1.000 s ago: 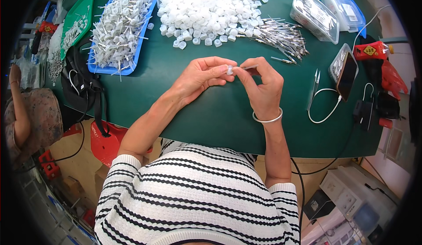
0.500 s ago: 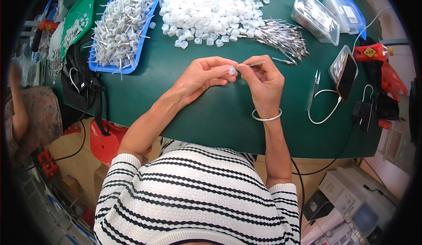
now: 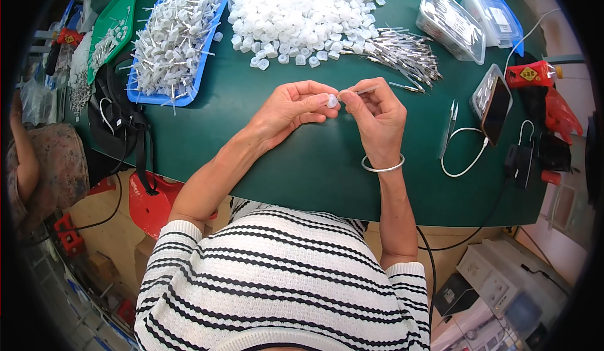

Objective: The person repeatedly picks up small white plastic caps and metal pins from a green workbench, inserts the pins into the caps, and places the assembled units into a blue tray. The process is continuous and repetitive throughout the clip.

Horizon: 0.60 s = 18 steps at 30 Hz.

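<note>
Two hands meet over the middle of a dark green surface [image 3: 302, 168] that fills the upper half of the frame. At the far left edge a seated person's patterned sleeve [image 3: 47, 168] shows beside a red stool [image 3: 148, 203] on the tan floor. In the upper left, a green tray [image 3: 116, 21] lies next to a blue tray [image 3: 173, 39] piled with white caps that already carry metal pins; black straps [image 3: 123, 124] hang over the surface's left edge just below it. At top centre sits a large heap of loose white caps [image 3: 302, 11], with a bundle of metal pins [image 3: 402, 52] at its right side.

The left hand [image 3: 292, 109] has its fingertips closed on one small white cap [image 3: 332, 101]. Touching it from the right, the right hand [image 3: 374, 118], a bangle on its wrist, pinches a thin metal pin [image 3: 362, 91] whose tip meets the cap. Bare green surface lies below and to both sides of the hands, down to the near edge.

Further right, clear plastic boxes [image 3: 450, 21] stand in the upper right, tweezers [image 3: 450, 128] and a white cable [image 3: 465, 156] lie near a phone [image 3: 494, 109], and a red tool [image 3: 541, 90] sits at the right edge. Pale equipment [image 3: 497, 282] fills the lower right corner below the surface.
</note>
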Motion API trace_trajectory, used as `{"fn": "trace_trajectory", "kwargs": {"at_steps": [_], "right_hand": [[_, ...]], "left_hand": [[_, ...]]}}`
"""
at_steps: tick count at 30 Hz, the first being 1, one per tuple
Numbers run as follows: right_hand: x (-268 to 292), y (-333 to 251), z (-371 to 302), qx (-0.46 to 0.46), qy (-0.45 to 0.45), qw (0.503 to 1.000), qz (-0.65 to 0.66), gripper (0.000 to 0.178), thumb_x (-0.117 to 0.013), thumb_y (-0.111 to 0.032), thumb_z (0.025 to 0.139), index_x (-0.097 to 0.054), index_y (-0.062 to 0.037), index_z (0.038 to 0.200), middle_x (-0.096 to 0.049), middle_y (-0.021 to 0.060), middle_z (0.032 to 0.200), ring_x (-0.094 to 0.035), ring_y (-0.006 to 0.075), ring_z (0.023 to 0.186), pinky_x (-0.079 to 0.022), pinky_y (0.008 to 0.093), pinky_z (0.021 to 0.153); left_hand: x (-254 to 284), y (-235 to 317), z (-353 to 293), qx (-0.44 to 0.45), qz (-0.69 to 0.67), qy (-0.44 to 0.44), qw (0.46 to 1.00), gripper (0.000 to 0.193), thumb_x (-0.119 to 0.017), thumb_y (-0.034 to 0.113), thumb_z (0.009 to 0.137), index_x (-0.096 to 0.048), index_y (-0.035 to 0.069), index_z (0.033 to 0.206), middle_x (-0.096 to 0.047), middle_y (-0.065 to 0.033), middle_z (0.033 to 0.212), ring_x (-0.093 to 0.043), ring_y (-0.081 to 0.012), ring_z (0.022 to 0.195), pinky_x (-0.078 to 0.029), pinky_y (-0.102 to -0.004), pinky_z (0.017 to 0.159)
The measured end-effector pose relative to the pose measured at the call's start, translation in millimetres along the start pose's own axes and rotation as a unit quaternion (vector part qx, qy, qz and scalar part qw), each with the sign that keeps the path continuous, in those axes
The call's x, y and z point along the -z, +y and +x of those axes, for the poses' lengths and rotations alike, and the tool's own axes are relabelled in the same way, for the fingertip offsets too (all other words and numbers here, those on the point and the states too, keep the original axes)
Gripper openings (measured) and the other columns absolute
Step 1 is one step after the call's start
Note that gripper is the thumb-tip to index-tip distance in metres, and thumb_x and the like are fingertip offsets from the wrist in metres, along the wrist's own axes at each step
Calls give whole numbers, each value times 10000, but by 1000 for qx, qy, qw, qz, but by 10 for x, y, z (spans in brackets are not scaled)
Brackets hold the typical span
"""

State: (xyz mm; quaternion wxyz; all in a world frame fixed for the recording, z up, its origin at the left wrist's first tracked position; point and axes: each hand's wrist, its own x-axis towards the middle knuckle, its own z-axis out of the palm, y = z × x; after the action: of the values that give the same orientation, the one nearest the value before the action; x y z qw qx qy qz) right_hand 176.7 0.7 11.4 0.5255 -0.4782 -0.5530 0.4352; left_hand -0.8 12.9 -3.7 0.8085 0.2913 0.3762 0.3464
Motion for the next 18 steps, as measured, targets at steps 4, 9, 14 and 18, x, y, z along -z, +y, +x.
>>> {"fn": "trace_trajectory", "kwargs": {"at_steps": [4,9,14,18], "right_hand": [[-9,-4,-3,-5,2,1000,2,106,-683,-55,820,-591,-5,805,-656,47,696,-645,96,637,-498,208,580],[-15,-36,-8,19,3,999,-27,111,-686,-59,816,-588,-10,803,-652,51,690,-646,105,631,-498,213,575],[-12,-25,-12,46,4,997,-65,128,-698,-73,806,-585,-12,797,-632,56,674,-626,118,590,-495,226,563],[-22,-5,-6,68,6,995,-72,135,-706,-79,798,-586,-16,795,-623,59,668,-615,128,573,-496,236,557]], "left_hand": [[-4,-2,4,2,2,5,1000,277,-612,145,893,-588,-32,1104,-652,-104,968,-651,-135,870,-550,-201,755],[-13,7,-1,5,-2,11,1000,261,-629,138,880,-614,-36,1074,-664,-101,963,-653,-146,857,-539,-216,740],[-12,-4,0,-1,2,9,1000,276,-625,155,885,-615,-37,1082,-664,-100,966,-651,-147,862,-538,-216,746],[-12,0,-1,-2,4,7,1000,281,-621,161,888,-614,-36,1089,-665,-100,969,-651,-147,866,-539,-216,749]]}}
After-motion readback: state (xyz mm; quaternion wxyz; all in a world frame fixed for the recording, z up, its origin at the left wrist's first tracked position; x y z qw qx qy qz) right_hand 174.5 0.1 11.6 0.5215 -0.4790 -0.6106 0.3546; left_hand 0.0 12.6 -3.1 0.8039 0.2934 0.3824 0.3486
